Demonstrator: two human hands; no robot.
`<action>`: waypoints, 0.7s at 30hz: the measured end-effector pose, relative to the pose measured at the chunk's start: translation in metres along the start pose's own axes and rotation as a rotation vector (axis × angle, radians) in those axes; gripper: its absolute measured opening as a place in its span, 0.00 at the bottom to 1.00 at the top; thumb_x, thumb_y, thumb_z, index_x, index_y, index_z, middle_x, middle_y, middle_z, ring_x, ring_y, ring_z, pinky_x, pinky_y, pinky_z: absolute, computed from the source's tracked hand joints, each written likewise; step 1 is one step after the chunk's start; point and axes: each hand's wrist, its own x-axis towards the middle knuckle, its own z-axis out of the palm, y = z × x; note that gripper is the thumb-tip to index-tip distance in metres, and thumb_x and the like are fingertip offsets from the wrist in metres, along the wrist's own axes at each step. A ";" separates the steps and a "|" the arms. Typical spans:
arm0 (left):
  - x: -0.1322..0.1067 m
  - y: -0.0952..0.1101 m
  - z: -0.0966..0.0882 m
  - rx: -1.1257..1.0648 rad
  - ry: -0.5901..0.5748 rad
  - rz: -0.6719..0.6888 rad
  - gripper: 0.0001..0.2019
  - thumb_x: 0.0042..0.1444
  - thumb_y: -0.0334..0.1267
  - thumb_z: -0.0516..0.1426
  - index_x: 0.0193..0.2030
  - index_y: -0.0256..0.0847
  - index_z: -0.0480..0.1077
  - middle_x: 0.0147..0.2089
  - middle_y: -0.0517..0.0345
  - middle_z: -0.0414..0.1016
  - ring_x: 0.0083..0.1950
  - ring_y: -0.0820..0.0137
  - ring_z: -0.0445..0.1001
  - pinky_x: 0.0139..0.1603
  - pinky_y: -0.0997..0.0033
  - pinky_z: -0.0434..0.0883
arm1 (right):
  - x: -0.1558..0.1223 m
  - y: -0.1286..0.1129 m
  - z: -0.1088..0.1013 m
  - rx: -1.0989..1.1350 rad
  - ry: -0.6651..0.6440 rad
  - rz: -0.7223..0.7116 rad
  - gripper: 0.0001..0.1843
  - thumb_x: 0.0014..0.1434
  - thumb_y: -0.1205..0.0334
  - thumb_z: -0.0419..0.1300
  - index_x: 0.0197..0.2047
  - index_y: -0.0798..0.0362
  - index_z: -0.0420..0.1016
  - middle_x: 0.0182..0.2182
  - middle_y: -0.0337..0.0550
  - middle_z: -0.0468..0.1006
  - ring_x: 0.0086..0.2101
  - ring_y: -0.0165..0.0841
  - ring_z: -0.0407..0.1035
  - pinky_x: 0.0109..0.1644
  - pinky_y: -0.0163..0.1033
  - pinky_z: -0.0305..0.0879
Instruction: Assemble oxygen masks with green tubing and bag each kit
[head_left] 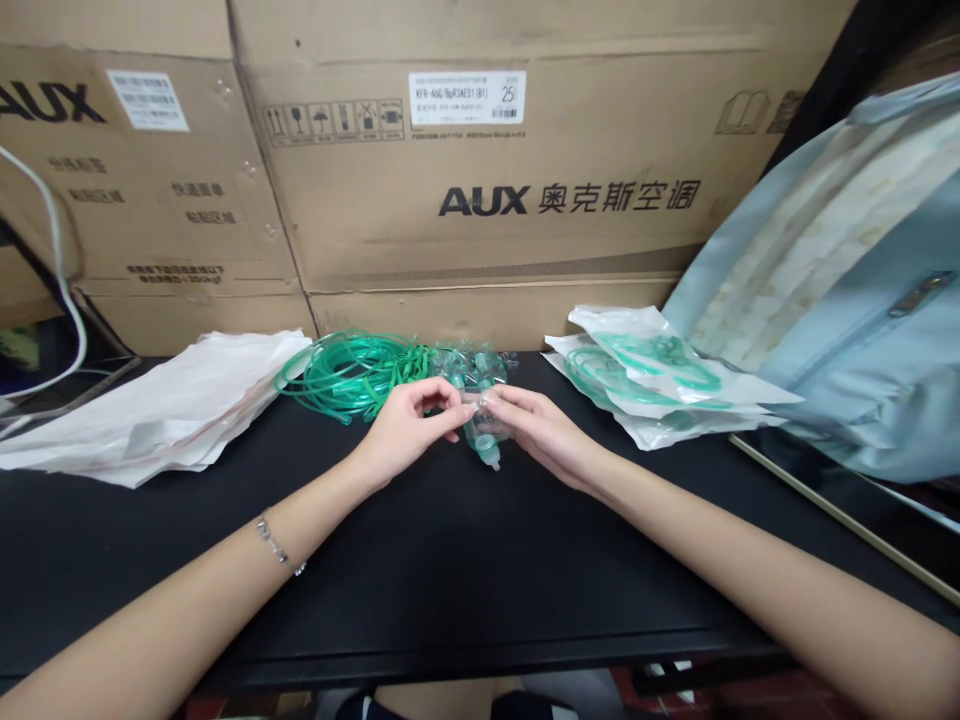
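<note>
Between my two hands, over the black table (465,570), is a clear green-tinted oxygen mask (480,432), its tube connector (487,452) pointing down toward me. My left hand (420,415) pinches the mask's upper left edge between thumb and forefinger. My right hand (536,425) grips its right side, thumb and fingers pressed together there. What small part lies right at the fingertips is too small to make out. Just behind my hands lie several more clear masks (491,365). To their left is a pile of coiled green tubing (352,370).
A stack of flat white pouches (172,400) lies at the left. At the right, clear-fronted packs (645,375) hold green tubing. A large cardboard box (480,240) stands along the back. A light blue bag (847,300) leans at the right, and a white cable (56,230) hangs at the left.
</note>
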 end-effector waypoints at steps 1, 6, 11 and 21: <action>0.000 0.000 0.001 0.010 -0.007 0.013 0.10 0.47 0.37 0.59 0.23 0.36 0.63 0.27 0.62 0.62 0.30 0.77 0.64 0.29 0.76 0.70 | 0.000 0.000 -0.001 -0.037 -0.002 0.004 0.11 0.51 0.55 0.61 0.31 0.55 0.70 0.31 0.38 0.70 0.34 0.28 0.65 0.39 0.35 0.60; 0.001 0.000 0.003 0.016 -0.033 0.061 0.08 0.47 0.37 0.59 0.28 0.37 0.64 0.34 0.59 0.64 0.33 0.75 0.66 0.31 0.76 0.69 | 0.001 -0.001 -0.007 0.114 -0.029 0.065 0.10 0.51 0.57 0.61 0.27 0.55 0.69 0.29 0.38 0.70 0.32 0.29 0.67 0.41 0.38 0.62; 0.000 0.002 0.000 -0.082 -0.034 0.000 0.13 0.45 0.35 0.61 0.39 0.38 0.67 0.41 0.56 0.69 0.36 0.74 0.68 0.30 0.77 0.68 | 0.001 -0.006 -0.010 0.274 -0.075 0.035 0.06 0.50 0.60 0.61 0.31 0.53 0.72 0.35 0.41 0.73 0.37 0.32 0.68 0.46 0.40 0.64; -0.004 0.007 0.001 -0.189 -0.008 -0.139 0.08 0.43 0.35 0.63 0.28 0.34 0.70 0.24 0.59 0.72 0.26 0.75 0.70 0.23 0.78 0.66 | 0.002 -0.002 -0.009 0.140 -0.019 0.030 0.13 0.51 0.55 0.61 0.40 0.50 0.73 0.35 0.40 0.77 0.34 0.29 0.71 0.41 0.35 0.67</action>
